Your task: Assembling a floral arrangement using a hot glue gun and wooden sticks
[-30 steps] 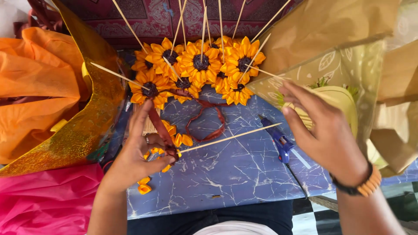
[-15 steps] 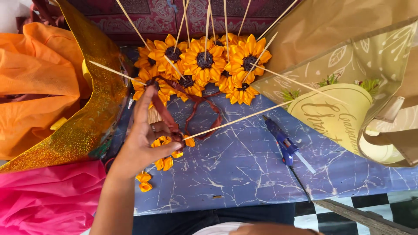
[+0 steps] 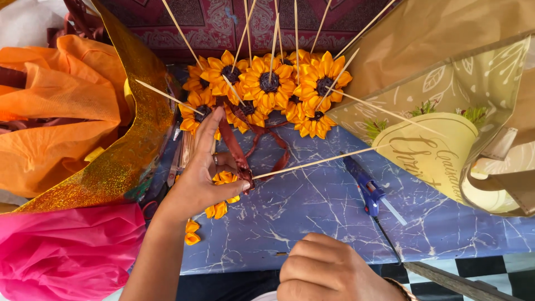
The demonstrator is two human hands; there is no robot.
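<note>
Fingers (image 3: 214, 125) of the left hand (image 3: 203, 178) pinch a skewered orange sunflower (image 3: 223, 179) and maroon ribbon (image 3: 237, 153); right hand (image 3: 326, 273) fisted near the blue table's (image 3: 312, 206) bare front edge

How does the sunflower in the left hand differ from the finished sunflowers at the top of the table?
The sunflower in the left hand is pinched by the left hand with dark red ribbon at its base; the finished sunflowers lie bunched together, untouched. Its stick runs sideways, theirs fan upward. Its dark centre is hidden; theirs show. Both have orange-yellow petals and thin wooden sticks.
</note>
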